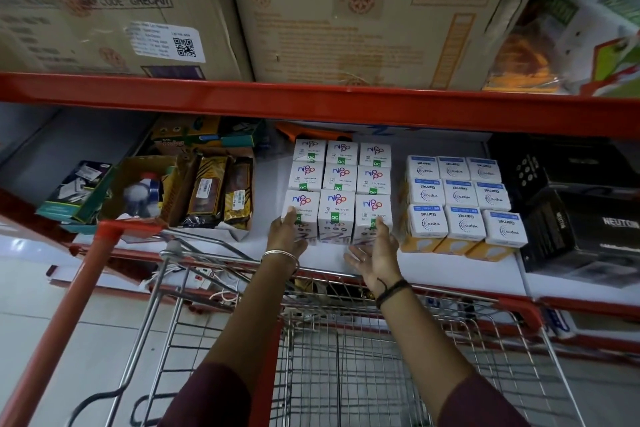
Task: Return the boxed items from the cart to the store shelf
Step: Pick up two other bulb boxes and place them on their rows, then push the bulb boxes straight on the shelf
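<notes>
On the white store shelf (450,274), both hands' fingers lie spread flat against light, crushable Nippo boxes (337,191); best held by opposite sides.

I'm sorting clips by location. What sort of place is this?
Most likely a retail store aisle: red metal shelving holds neat blocks of boxed bulbs, cardboard stock cartons sit on the shelf above, and a wire shopping cart stands in front.
</notes>
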Available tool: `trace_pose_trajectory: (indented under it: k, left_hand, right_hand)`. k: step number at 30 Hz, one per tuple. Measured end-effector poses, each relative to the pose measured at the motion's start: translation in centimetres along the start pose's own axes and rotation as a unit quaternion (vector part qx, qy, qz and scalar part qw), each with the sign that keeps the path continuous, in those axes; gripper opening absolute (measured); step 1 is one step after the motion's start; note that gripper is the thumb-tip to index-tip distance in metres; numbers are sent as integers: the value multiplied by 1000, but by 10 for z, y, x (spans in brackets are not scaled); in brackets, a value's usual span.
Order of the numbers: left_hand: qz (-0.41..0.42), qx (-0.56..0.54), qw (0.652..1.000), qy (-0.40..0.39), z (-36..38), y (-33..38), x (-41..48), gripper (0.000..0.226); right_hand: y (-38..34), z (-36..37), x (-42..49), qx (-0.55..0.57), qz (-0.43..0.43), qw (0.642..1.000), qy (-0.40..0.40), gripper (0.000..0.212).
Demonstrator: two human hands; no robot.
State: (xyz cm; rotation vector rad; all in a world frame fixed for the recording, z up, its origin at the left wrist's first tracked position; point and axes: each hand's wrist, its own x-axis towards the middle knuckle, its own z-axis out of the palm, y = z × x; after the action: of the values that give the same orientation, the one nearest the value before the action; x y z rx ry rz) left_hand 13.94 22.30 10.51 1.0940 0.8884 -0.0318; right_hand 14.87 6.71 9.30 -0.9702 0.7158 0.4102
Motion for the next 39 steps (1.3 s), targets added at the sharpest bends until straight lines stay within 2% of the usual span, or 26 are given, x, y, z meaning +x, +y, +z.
trace_pose_trajectory:
  k: [5,10,13,16,17,19,21,23,25,28,31,34,39]
  left_hand:
    - [-4,-3,1000,0,3,-4,7,34]
    - [-8,-5,1000,4,4,-2,6,36]
    - [-14,-15,1000,10,6,-2,0,50]
    - [-9,-48,997,57,13,-9,-20,57]
    - [10,-59,995,81,18,-14,-31,52]
    - [59,-64,992,95,32,-30,-58,32]
    - [88,-40,994,47,52,-50,-89,5]
    - [91,-5,996,-21,74,-67,-111,9]
    - [79,55,993,-66,100,-82,-115,3]
    - [-4,99,988,-119,139,-93,-103,45]
    - [-48,102,989,-97,171,-96,-87,68]
    - [-60,99,992,-56,192,-98,-75,66]
    - [-24,126,992,-14,202,-106,-66,43]
  right_hand:
    - [3,4,5,35,-20,999,-5,68]
    - [5,1,6,20,-21,1000,-3,70]
    - [1,-4,-1,0,-11,1000,-20,74]
    - [-8,-21,-19,-27,-3,999,-31,59]
    - [-11,-31,-26,-37,-13,999,-27,50]
    - [-17,-59,-36,-52,-62,997,-2,50]
    - [-26,-92,-43,-58,-130,989,47,52]
    - [-41,-121,-46,-43,-167,980,96,51]
    - [-61,-148,-39,-29,-174,975,139,55]
    - [-92,-170,-21,-46,-158,975,152,71]
    - [-111,-179,-1,-107,-130,977,132,78]
    - [-120,-184,14,-145,-114,977,104,76]
    - [-126,-190,22,-148,-111,980,71,63]
